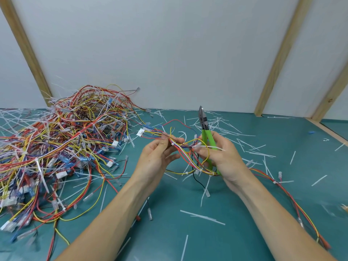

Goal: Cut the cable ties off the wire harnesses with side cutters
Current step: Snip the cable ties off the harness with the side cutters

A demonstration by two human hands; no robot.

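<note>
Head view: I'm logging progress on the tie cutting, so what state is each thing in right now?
Green-handled side cutters: held upright in the right hand, blades closed, cutting nothing.
Multicoloured wire harness: lifted between both hands, white cable ties still on it.
Left hand: pinching the harness wires.
Tangled pile of coloured harnesses: lying on the green mat, ties still on.
Cut white tie strips: scattered loose across the mat.

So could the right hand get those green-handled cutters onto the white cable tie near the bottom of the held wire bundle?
Probably yes. The right hand grips the green-handled side cutters pointing up, clear of the wires, and the white cable tie sits exposed just below; nothing blocks it, though the hand must turn the tool.
</note>
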